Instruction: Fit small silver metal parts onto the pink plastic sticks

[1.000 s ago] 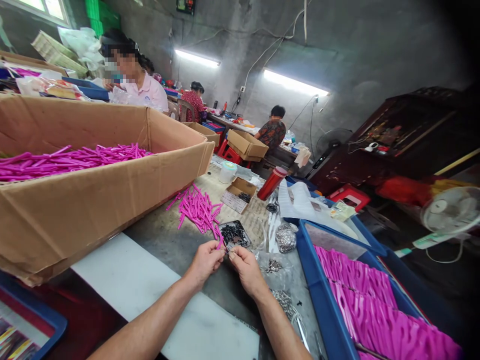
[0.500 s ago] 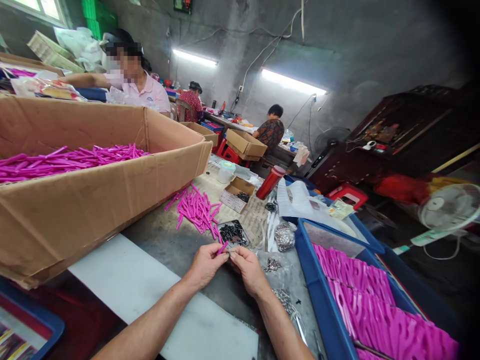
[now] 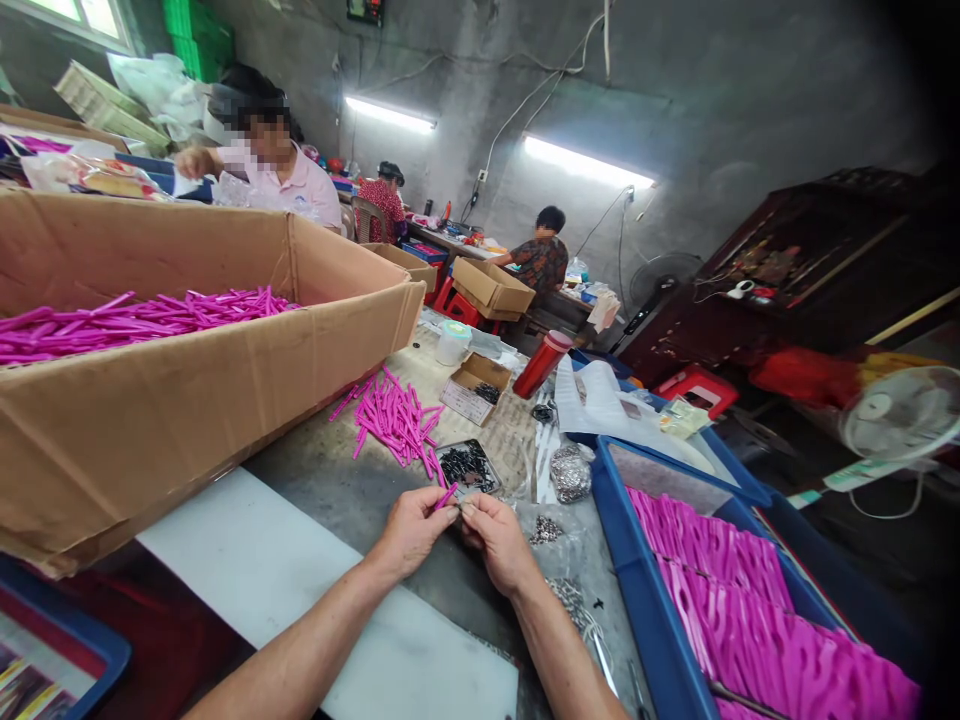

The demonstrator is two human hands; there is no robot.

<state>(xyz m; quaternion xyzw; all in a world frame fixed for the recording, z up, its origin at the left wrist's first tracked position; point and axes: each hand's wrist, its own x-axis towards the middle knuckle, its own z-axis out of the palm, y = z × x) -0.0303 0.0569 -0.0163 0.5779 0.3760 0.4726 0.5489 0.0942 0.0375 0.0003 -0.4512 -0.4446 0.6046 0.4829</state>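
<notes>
My left hand (image 3: 411,528) is closed on a pink plastic stick (image 3: 445,496) whose tip pokes out above its fingers. My right hand (image 3: 497,538) is pinched closed against that tip, holding a small part I cannot make out. Both hands hover over the grey table just in front of a small tray of dark metal parts (image 3: 468,467). A loose pile of pink sticks (image 3: 396,420) lies beyond the tray.
A big cardboard box (image 3: 187,390) of pink sticks stands at the left. A blue bin (image 3: 637,590) of pink pieces is at the right. A small carton (image 3: 475,388), white cup (image 3: 453,343), red flask (image 3: 541,366) and metal bits (image 3: 570,474) lie behind. Three people work further back.
My hands have barely moved; the pink stick's tip has come up between them since a second ago. The person at the back left has shifted an arm.
</notes>
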